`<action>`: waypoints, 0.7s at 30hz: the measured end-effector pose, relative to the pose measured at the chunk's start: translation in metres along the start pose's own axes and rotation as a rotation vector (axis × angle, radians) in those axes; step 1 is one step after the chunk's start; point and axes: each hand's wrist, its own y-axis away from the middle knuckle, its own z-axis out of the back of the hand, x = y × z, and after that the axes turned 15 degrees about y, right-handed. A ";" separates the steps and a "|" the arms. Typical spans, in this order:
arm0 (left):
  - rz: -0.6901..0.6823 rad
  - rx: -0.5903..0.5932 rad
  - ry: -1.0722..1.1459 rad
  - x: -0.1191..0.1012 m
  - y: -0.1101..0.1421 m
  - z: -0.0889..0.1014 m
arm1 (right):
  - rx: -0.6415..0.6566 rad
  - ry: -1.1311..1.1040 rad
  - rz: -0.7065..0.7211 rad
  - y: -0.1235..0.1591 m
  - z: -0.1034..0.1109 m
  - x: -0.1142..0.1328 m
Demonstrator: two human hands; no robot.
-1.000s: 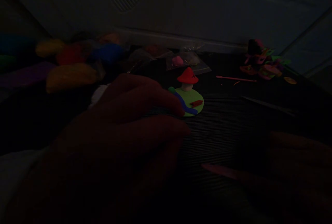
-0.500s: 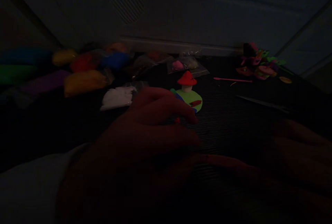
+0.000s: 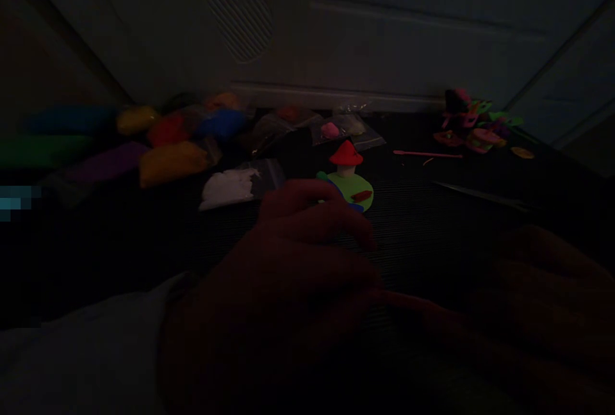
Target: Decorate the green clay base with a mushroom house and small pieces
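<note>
In very dim light, my left hand is at the middle, its thumb and index fingertip brought together; what they hold, if anything, is too dark to see. A long reddish shape runs from these fingertips towards my right hand; I cannot tell whether it is a finger or a tool. My right hand is mostly lost in shadow at the right. Just beyond my left hand stands a clay mushroom with a red cap and whitish stem, on a green clay base with blue and dark red pieces. The left fingers partly cover the base.
Coloured clay packs, including an orange one, lie at the back left. A bag of white clay is nearer. Behind the mushroom is a bag with pink clay. To the right are a pink stick, a slim blade-like tool and colourful figures.
The view has shifted slightly, so the background sits a little lower. My left index fingertip has closed towards the thumb. A small red bit near the left fingers is now hidden.
</note>
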 end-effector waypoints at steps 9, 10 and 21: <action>0.173 -0.161 0.153 0.007 -0.007 0.010 | 0.173 0.281 -0.198 0.007 -0.014 -0.059; 0.188 -0.172 0.170 0.007 -0.007 0.011 | 0.184 0.285 -0.209 0.009 -0.018 -0.065; 0.338 -0.306 0.702 -0.001 -0.022 0.039 | -0.208 0.217 -0.102 -0.040 -0.003 -0.056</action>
